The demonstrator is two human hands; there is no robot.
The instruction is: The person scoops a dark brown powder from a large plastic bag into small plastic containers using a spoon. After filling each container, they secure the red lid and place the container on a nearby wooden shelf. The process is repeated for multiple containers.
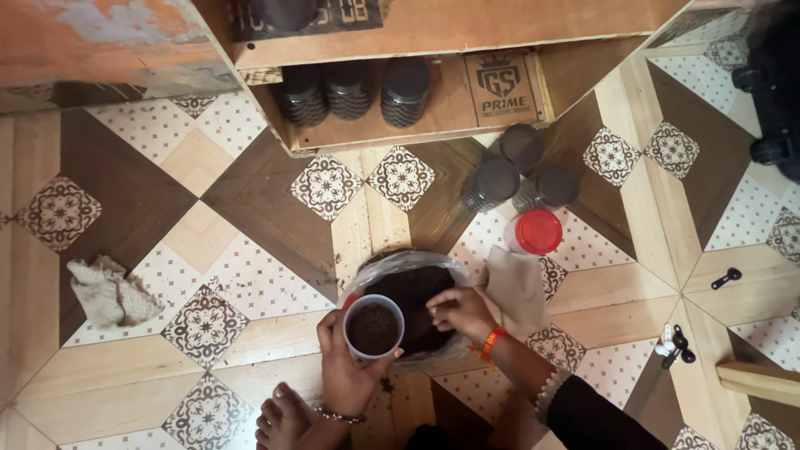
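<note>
Your left hand [348,367] was wrapped around a small clear plastic jar [373,327], held upright just above the floor [250,275] and already filled near its rim with dark brown powder. Your right hand [460,310] reached into the plastic-lined bowl [412,287] beside the jar, fingers curled narrow over the same dark powder; whether they pinched any of it could not be told.

The jar looked light and thin-walled, likely to flex if squeezed, so a grip round the middle of the wall, as you had it, seemed the sound place. It stood open, so any tilt would probably spill loose powder. The bag lining the bowl looked soft and slack, and its edge would likely fold if pressed.

A tan cloth [517,287] lay touching the right side of the bowl. Beyond it stood a jar with a red lid [537,232] and three dark-lidded jars [521,171] close together, with more dark jars [350,92] inside the low wooden shelf [408,133] ahead. That side was crowded. The floor to the left offered more room, with only a crumpled rag [107,292] well apart. Your bare foot [283,417] rested near the left wrist, and small black and white pieces [677,346] lay far right.
</note>
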